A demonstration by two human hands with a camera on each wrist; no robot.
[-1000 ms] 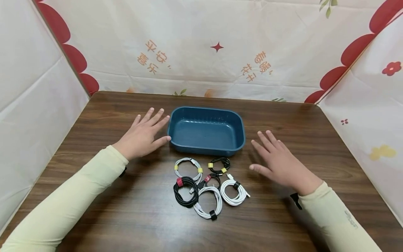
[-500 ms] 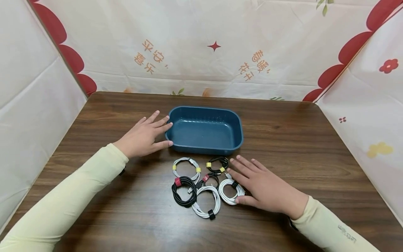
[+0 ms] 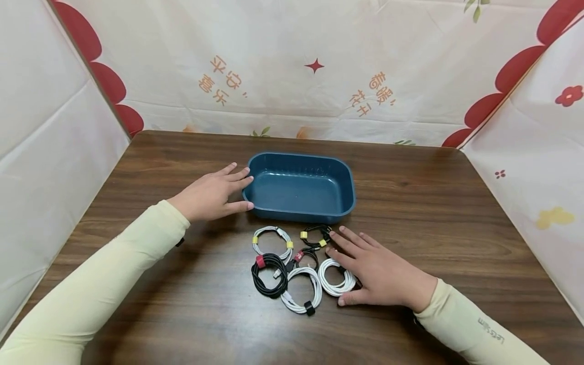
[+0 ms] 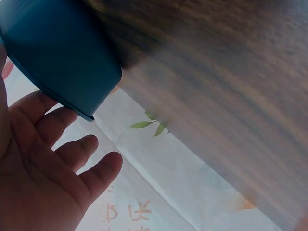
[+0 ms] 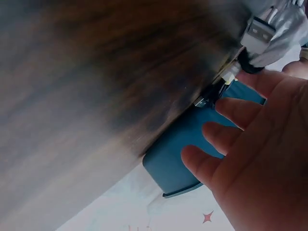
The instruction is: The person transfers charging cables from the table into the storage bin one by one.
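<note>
Blue tray (image 3: 298, 159) is touched at 9 o'clock by flat left hand (image 3: 207, 195); white cable coil (image 3: 332, 278) is covered by the right hand (image 3: 380, 274), fingers relaxed, nothing grasped.

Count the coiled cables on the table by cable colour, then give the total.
White cables: 3
Black cables: 3
Total: 6

Wooden table (image 3: 456, 213), printed cloth backdrop (image 3: 292, 76)
</note>
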